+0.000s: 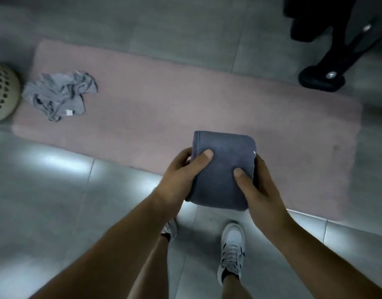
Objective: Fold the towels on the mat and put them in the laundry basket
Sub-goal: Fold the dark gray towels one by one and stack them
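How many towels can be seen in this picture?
2. One folded blue towel is held between the left hand and the right hand. One crumpled grey towel lies on the mat beside the basket. The basket's inside is hidden, so it may hold more.

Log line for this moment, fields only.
left hand + right hand: grip folded towel | crumpled towel: on mat, unfolded | laundry basket: left of mat

The floor (pixel 56 201) is made of large grey tiles with thin darker joints between them. The tiles are glossy, and bright white patches of light (pixel 58 161) reflect on them. At the upper right a black stand (pixel 316 81) rests on the floor, with a silver bolt (pixel 331 74) in its round foot.
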`<state>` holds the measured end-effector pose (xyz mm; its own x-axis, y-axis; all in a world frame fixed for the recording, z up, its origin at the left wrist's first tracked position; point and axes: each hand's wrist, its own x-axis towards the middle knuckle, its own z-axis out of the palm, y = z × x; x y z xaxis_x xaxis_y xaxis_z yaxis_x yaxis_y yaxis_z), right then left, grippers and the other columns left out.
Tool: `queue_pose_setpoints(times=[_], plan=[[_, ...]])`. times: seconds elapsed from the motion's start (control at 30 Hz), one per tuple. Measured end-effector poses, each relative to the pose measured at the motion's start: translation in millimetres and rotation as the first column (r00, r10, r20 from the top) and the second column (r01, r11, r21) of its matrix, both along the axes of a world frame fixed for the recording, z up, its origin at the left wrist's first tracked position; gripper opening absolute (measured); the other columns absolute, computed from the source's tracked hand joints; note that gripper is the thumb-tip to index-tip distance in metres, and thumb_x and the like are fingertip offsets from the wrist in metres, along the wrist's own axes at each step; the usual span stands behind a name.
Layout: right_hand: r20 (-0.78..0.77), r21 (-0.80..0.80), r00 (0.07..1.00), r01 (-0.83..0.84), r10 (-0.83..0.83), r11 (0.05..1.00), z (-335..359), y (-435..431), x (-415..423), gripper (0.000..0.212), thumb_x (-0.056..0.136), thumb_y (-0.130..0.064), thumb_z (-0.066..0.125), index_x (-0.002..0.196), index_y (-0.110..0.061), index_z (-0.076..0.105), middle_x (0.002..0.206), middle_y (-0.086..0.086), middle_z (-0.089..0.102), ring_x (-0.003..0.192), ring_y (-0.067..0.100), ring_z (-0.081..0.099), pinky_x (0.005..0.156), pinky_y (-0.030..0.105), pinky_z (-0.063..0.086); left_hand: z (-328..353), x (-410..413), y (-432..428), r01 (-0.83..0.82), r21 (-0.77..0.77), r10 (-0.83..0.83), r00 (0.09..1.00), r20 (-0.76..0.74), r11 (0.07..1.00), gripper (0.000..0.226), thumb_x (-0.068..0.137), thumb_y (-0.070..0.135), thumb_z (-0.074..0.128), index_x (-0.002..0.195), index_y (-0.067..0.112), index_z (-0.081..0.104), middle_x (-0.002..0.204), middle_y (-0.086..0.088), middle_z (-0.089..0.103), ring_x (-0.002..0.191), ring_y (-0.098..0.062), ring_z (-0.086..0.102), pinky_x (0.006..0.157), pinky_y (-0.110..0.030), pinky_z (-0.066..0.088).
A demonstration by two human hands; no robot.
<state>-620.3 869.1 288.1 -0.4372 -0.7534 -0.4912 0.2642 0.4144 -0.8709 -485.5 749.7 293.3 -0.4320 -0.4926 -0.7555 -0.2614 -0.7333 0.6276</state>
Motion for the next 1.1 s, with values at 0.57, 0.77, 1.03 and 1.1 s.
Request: queue_pose_setpoints(times=[0.57, 0.77, 1.03, 1.1], plan=[[-0.16, -0.04, 0.889, -0.441, 0.43, 0.897, 102, -91, 127, 0.049, 0.091, -0.044, 0.056, 0.136, -0.057, 0.038, 0.127, -0.022, 0.061, 0.115, -0.001, 0.061, 0.09, 0.024, 0.054, 102, 164, -28, -0.388, 0.023, 0.389, 0.918, -0.078, 0.921, 0.048, 0.087, 0.045, 0.065, 0.126, 0.016, 0.064, 0.118, -0.006, 0.073, 0.11, -0.024, 0.07, 0.094, -0.042, 0.053], [-0.175, -0.014, 0.842, -0.52, 0.51, 0.854, 96, -183, 260, 0.057, 0.09, -0.048, 0.057, 0.143, -0.05, 0.035, 0.135, -0.017, 0.058, 0.119, 0.001, 0.059, 0.099, 0.037, 0.053, 102, 302, -105, -0.472, -0.003, 0.471, 0.88, -0.066, 0.882, 0.041, 0.09, 0.039, 0.064, 0.122, 0.015, 0.066, 0.114, -0.006, 0.075, 0.107, -0.023, 0.071, 0.093, -0.04, 0.055], [-0.196, -0.027, 0.809, -0.569, 0.554, 0.822, 99, -328, 463, 0.067, 0.082, -0.059, 0.055, 0.145, -0.046, 0.036, 0.134, -0.017, 0.059, 0.116, 0.005, 0.061, 0.094, 0.039, 0.055, 112, 509, -240, -0.526, -0.051, 0.525, 0.85, -0.04, 0.849, 0.051, 0.086, 0.044, 0.071, 0.127, 0.015, 0.064, 0.117, -0.006, 0.073, 0.109, -0.024, 0.07, 0.096, -0.042, 0.055], [-0.196, -0.046, 0.802, -0.582, 0.564, 0.812, 101, -362, 505, 0.067, 0.082, -0.058, 0.055, 0.145, -0.045, 0.037, 0.134, -0.017, 0.058, 0.115, 0.004, 0.061, 0.094, 0.039, 0.056, 115, 549, -272, -0.548, -0.062, 0.548, 0.836, -0.029, 0.834, 0.049, 0.087, 0.042, 0.068, 0.127, 0.014, 0.064, 0.116, -0.006, 0.074, 0.108, -0.023, 0.07, 0.094, -0.04, 0.055]])
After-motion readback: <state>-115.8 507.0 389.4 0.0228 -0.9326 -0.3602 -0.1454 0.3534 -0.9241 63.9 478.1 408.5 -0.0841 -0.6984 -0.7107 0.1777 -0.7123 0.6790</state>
